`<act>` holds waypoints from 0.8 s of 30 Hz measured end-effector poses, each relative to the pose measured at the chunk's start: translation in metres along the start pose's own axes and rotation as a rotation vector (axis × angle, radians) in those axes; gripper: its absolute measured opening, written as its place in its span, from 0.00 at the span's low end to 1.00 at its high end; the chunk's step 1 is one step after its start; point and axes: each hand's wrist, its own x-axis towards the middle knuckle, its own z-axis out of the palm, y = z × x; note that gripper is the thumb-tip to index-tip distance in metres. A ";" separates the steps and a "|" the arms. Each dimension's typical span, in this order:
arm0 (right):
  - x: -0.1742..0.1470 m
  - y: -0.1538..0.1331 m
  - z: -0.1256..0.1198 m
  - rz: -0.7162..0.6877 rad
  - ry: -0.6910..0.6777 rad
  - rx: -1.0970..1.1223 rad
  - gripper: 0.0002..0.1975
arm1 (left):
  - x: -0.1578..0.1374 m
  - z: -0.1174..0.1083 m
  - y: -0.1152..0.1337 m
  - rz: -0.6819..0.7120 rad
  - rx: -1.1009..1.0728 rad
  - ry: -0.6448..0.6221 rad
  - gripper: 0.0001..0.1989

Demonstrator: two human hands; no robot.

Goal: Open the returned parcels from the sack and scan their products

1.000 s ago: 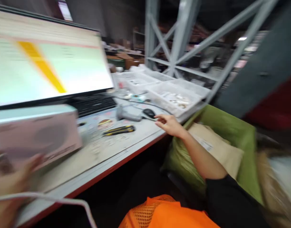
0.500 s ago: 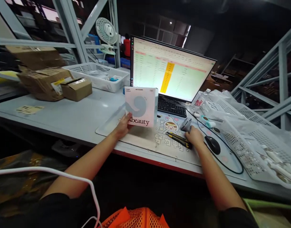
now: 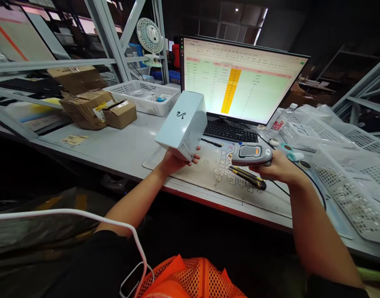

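A light blue product box (image 3: 184, 120) with a dark squiggle logo is tilted above the desk mat, gripped from below by my left hand (image 3: 177, 162). Small printed text shows on the side of the box that faces right. My right hand (image 3: 278, 167) is wrapped round a grey barcode scanner (image 3: 251, 153), lifted over the mat with its head pointing left at the box. Just below the scanner, a yellow and black utility knife (image 3: 247, 178) lies on the desk mat (image 3: 205, 176). A black pen (image 3: 211, 142) rests behind it, near the keyboard.
A monitor (image 3: 239, 78) with a spreadsheet stands behind a black keyboard (image 3: 229, 131). Cardboard boxes (image 3: 120, 114) and a white basket (image 3: 155, 105) are at the left. White perforated baskets (image 3: 345, 190) and a plastic bottle (image 3: 281, 119) line the right. A white cable (image 3: 84, 214) crosses in front.
My left hand has turned the box so that its blue face and printed side show instead of the lettered front. My right hand has raised the scanner from the mat and turned it leftward.
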 end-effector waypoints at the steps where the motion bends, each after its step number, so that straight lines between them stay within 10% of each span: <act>1: 0.002 -0.009 0.005 -0.030 -0.072 0.020 0.15 | 0.000 -0.001 0.000 -0.012 0.000 -0.003 0.41; 5: 0.007 -0.028 0.022 -0.080 -0.266 0.061 0.14 | 0.001 -0.004 -0.002 -0.065 -0.010 -0.017 0.39; 12: 0.006 0.013 0.028 0.014 -0.115 -0.025 0.15 | 0.000 0.000 0.001 -0.005 0.044 0.012 0.37; 24: -0.003 0.130 0.023 0.581 0.151 -0.655 0.25 | -0.075 -0.038 0.029 0.341 0.666 0.835 0.48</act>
